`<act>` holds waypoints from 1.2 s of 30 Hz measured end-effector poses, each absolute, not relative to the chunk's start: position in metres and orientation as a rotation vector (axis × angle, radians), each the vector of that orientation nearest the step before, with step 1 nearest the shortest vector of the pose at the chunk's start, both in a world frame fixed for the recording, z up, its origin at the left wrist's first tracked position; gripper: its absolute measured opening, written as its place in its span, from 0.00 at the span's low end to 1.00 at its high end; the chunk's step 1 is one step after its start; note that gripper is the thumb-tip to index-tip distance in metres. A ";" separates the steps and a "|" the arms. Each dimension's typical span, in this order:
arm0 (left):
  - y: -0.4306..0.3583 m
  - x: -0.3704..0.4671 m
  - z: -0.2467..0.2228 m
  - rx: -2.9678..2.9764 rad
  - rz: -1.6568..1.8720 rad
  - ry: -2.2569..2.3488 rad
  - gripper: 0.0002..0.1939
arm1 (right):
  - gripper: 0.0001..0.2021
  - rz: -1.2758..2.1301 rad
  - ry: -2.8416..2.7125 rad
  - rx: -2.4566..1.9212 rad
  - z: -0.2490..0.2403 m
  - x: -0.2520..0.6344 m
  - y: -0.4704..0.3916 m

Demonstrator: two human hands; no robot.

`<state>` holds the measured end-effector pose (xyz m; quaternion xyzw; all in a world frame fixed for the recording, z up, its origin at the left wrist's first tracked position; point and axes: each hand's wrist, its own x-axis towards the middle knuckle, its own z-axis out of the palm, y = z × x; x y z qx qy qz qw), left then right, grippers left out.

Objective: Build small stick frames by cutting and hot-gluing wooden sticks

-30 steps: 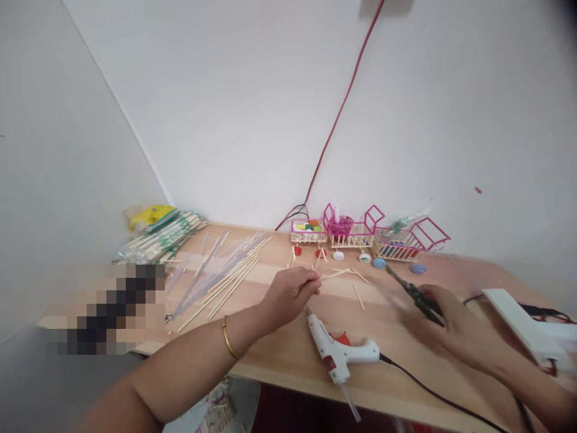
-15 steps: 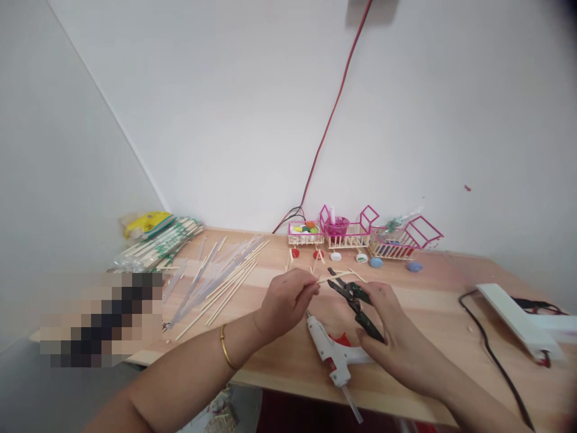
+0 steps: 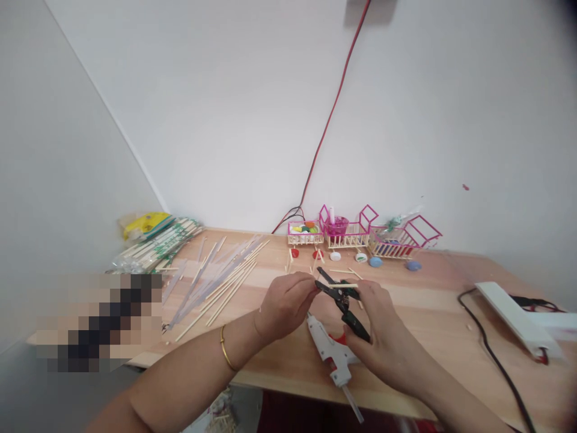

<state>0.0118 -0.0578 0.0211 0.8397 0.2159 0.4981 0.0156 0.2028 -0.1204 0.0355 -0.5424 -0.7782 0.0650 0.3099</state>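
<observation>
My right hand [image 3: 376, 337] is wrapped round the green-handled pliers [image 3: 341, 299], whose dark jaws point left and stand apart. A short wooden stick [image 3: 343, 285] lies across the top of the pliers, its right end by my right fingers. The fingers of my left hand [image 3: 288, 304] are pinched together right at the jaw tips; whatever they hold is too small to make out. Beneath both hands, the white glue gun [image 3: 329, 352] rests on the table with a glue stick jutting from its back.
Loose sticks [image 3: 232, 279] and clear strips spread left of my hands, near bagged sticks [image 3: 166, 243]. Three small stick carts [image 3: 349, 234] with bottle-cap wheels stand along the wall. A white power strip [image 3: 514, 319] and its black cable lie right.
The pliers and my right hand have moved left, up to my left fingertips. The stick that ran from my left fingers now shows as a shorter piece over the pliers.
</observation>
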 end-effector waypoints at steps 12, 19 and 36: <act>-0.072 0.021 0.019 2.573 1.309 0.696 0.07 | 0.17 0.279 -2.184 -1.431 0.028 0.218 -0.122; -0.071 0.030 0.008 2.427 1.043 0.829 0.06 | 0.13 0.395 -2.206 -1.564 0.035 0.228 -0.126; -0.070 0.031 0.009 2.277 1.013 0.854 0.06 | 0.08 0.309 -2.268 -1.614 0.037 0.231 -0.124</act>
